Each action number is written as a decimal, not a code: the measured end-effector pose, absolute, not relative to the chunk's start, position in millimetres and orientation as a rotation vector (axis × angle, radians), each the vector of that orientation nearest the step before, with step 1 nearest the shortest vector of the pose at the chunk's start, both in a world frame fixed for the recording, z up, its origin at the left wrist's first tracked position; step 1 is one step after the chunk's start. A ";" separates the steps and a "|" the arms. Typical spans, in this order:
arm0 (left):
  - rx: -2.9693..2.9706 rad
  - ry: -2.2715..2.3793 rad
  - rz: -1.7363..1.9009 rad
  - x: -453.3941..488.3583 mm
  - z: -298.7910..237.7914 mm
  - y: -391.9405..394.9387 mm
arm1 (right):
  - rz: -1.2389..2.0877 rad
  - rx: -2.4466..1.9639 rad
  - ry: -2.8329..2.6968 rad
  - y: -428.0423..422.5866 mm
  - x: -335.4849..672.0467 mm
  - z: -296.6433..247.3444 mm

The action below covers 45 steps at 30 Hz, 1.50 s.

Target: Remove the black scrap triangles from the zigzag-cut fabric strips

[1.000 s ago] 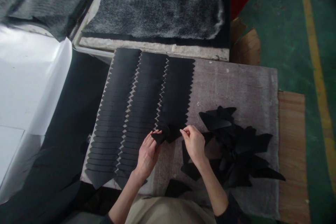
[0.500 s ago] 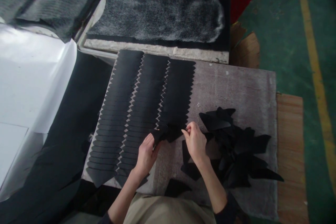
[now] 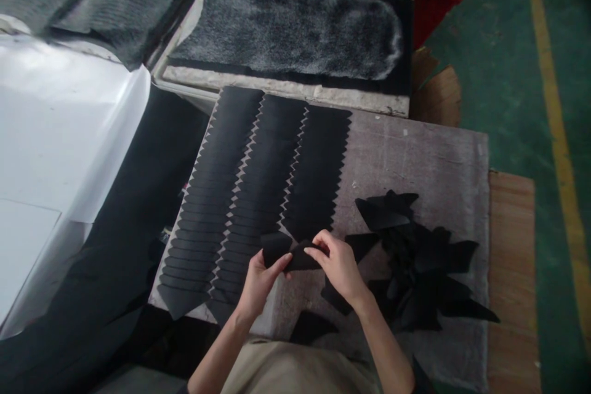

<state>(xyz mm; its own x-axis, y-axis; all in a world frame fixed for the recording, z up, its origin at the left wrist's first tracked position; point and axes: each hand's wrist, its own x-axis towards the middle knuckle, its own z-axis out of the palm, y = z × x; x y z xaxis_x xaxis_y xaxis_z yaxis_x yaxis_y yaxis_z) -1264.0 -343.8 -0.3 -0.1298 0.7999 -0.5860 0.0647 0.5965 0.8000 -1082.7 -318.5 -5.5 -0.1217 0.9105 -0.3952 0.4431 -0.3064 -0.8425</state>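
My left hand is closed, its thumb and fingers gripping dark pieces of thin, flexible sheet material. My right hand pinches the other end of one such black piece, which spans the gap between my hands. Just beyond them, three rows of overlapping black pieces with zigzag edges cover the left part of a board. The third row ends right above my fingers. To the right of my right hand lies a loose heap of black pieces. Another loose piece rests at the board's front edge.
The worn grey-brown board overhangs a wooden plank on the right. Behind it stands a second board with a dusty black sheet. White sheeting lies at left; the green floor has a yellow line.
My right hand has left the lower end of the third row and now pinches a black piece also held by my left hand. The view has shifted slightly.
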 end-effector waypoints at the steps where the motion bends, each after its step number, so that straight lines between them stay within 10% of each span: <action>1: 0.751 1.595 0.745 -1266.3 -0.2 -344.2 | 1.439 -1.713 -1.413 -320.5 -1082.3 -7.8; 13: 1.084 1.618 0.637 -1274.1 12.7 -343.6 | 1.488 -1.603 -1.756 -335.3 -1088.6 1.0; 28: 0.676 1.640 0.739 -1285.0 -2.9 -355.1 | 1.857 -1.267 -0.276 -342.6 -1113.6 -29.2; 45: 0.717 1.605 0.771 -1286.9 -6.8 -333.5 | 1.683 -1.512 -0.685 -332.9 -1096.0 -31.6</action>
<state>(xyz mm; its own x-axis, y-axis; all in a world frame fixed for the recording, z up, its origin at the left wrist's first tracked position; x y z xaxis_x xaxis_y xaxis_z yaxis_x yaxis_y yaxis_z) -1286.9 -333.5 -6.8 -0.1546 0.7965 -0.5846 0.0422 0.5965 0.8015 -1096.0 -332.9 -31.6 -0.0118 0.8169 -0.5766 -0.1817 -0.5688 -0.8022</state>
